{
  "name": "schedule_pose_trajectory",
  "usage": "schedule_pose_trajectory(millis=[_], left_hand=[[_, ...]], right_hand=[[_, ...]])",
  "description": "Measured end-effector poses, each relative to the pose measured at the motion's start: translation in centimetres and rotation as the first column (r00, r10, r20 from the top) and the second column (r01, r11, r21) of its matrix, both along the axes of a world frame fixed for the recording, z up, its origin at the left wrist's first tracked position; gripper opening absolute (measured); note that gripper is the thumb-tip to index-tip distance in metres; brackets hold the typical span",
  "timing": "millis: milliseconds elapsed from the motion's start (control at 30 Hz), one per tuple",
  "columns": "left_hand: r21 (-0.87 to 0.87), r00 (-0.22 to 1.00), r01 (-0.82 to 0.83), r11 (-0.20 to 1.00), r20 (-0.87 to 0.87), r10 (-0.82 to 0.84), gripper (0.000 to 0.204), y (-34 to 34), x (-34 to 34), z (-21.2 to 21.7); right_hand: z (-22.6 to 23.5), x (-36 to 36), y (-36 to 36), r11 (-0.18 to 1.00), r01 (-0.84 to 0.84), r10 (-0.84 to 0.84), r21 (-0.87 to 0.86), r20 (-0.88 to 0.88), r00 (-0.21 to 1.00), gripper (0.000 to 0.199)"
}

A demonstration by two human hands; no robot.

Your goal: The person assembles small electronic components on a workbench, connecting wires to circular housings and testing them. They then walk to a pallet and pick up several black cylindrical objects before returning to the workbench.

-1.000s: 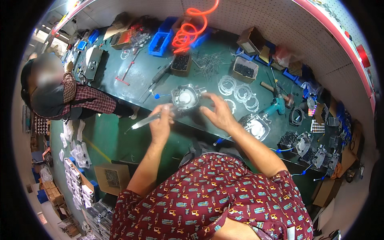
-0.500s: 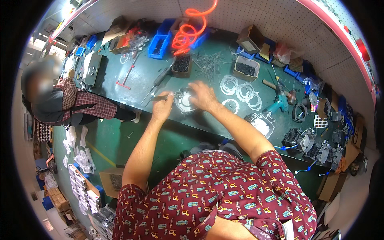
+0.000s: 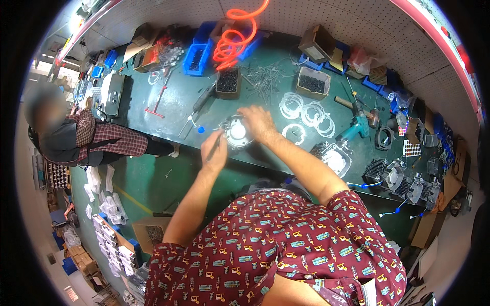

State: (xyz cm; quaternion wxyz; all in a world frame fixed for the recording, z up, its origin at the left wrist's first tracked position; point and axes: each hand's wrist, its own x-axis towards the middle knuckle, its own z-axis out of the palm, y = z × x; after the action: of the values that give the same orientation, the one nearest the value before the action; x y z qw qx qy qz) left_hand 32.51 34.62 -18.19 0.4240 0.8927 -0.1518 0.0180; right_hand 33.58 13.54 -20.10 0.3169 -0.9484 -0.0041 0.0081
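A round, silvery metal housing [image 3: 236, 133] with a white disc in its middle lies at the bench's near edge. My right hand [image 3: 258, 122] grips its far right side, fingers bent over the rim. My left hand [image 3: 214, 150] is closed round a slender dark tool [image 3: 212, 149] at the housing's near left; its exact kind is too small to make out. Just left of the housing sits a blue plug [image 3: 200, 129] with a white connector [image 3: 191, 121] by it. Pale ring gaskets [image 3: 293, 133] lie to the right of my right hand.
A box of black screws [image 3: 228, 83] and a long dark screwdriver [image 3: 203, 99] lie beyond my hands. Farther right are a teal power drill [image 3: 356, 125], a hammer [image 3: 352, 105] and several finned metal housings [image 3: 395, 181]. A coiled orange hose [image 3: 232, 46] hangs over the bench. A person [image 3: 87, 127] stands at left.
My left hand has drawn nearer to me, and the tool in it has turned from sideways to pointing away. The blue plug has come into sight. My right hand stays on the housing.
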Motion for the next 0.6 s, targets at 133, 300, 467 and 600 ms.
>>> schedule_pose_trajectory(millis=[133, 300, 467, 600], left_hand=[[0.050, 0.998, -0.047, 0.998, 0.043, 0.044, 0.028, -0.3, -2.1, -1.0], [0.012, 0.995, -0.032, 0.999, 0.096, 0.031, 0.032, -0.1, -1.7, -3.0], [-0.180, 0.996, -0.083, 0.980, -0.058, 0.073, 0.033, -1.1, -1.1, -0.2], [-0.185, 0.974, -0.108, 0.977, -0.217, 0.066, 0.036, -1.5, -1.9, 1.0]], right_hand=[[-0.4, 0.2, 0.9, 1.000, 0.028, -0.028, -0.006, 0.061, 0.998, 0.036], [-1.9, 1.0, 1.0, 0.998, 0.059, -0.057, -0.019, 0.085, 0.995, 0.032], [-2.4, 1.0, 0.6, 0.996, 0.059, -0.062, 0.062, 0.047, 0.997, 0.041], [0.6, -2.1, -3.7, 0.991, 0.026, -0.057, 0.132, 0.241, 0.969, 0.068]])
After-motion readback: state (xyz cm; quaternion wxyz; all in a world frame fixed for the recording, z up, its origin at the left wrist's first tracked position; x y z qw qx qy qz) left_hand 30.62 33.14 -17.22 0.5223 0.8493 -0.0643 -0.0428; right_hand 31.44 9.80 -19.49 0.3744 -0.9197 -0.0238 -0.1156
